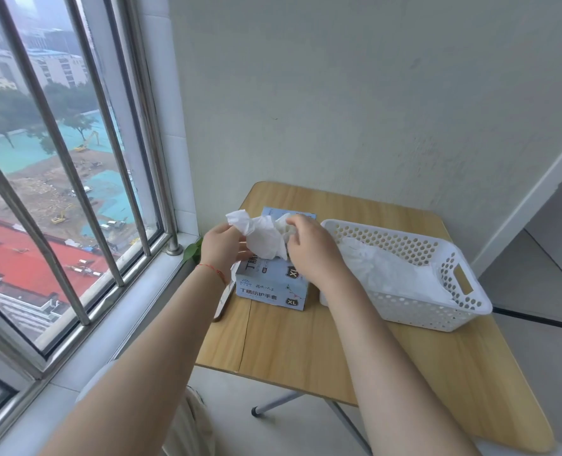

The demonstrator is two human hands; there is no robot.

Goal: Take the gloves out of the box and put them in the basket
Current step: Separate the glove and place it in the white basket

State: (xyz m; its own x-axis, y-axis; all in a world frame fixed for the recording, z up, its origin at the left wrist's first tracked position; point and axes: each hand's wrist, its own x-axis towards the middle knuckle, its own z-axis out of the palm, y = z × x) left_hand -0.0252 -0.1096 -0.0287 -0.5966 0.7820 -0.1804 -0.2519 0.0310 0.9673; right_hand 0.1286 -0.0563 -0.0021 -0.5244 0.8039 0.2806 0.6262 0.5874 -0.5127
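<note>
A light blue glove box (269, 287) marked XL stands on the small wooden table (306, 343). A crumpled white glove (259, 236) rises out of the box's top. My left hand (222, 245) pinches its left end above the box. My right hand (309, 248) grips the glove's right part, just over the box opening. To the right, touching the box, sits a white perforated plastic basket (437, 311) with several white gloves (394, 271) lying inside.
The table stands in a corner, a plain wall behind it and a barred window (75, 179) with a sill to the left. A green leaf (192, 250) pokes up beside the table's left edge. A flat object lies under my left wrist, mostly hidden.
</note>
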